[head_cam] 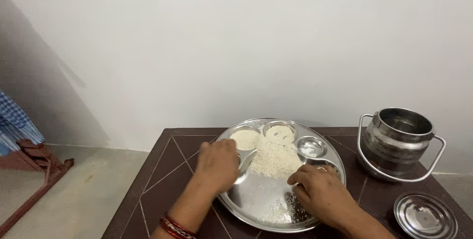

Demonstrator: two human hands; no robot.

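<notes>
While our left hand point(217, 164) rests curled on the tray point(256, 204) rim, we judge we are sorting rice point(273, 157) mid-tray, our right hand point(320, 189) pressing bent fingers on grains, needing careful sweeps; a pot point(396, 140) stands right.

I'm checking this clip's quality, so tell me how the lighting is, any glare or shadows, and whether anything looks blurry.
Head view: soft, even indoor light; mild glare on the steel tray and the lid, with a bright sheen on the steel pot. A broad dim shadow falls across the wall at left. The left hand and right hand look slightly soft, and the rice shows little grain detail.
</notes>
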